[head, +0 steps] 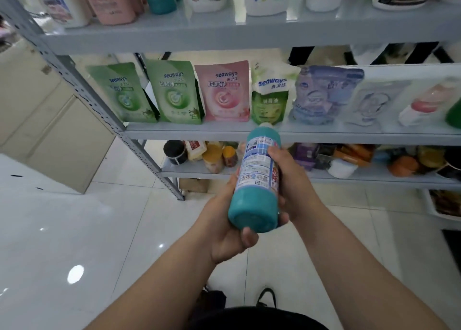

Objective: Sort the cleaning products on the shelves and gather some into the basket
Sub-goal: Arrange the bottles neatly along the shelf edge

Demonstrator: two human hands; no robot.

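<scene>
A teal bottle (pixel 257 182) with a blue and white label is held in front of the shelves, its base toward me and its white cap pointing at the middle shelf (pixel 199 131). My left hand (pixel 229 227) grips it from below near the base, thumb curled over the bottom edge. My right hand (pixel 291 180) wraps its right side. Green and pink refill pouches (pixel 174 92) stand in a row on the middle shelf. The basket is out of view.
The top shelf (pixel 224 33) carries pink, white and teal bottles. The bottom shelf (pixel 324 177) holds mixed jars and packs. A grey shelf post (pixel 99 110) slants down at the left beside a beige cabinet (pixel 50 130). White floor tiles lie below.
</scene>
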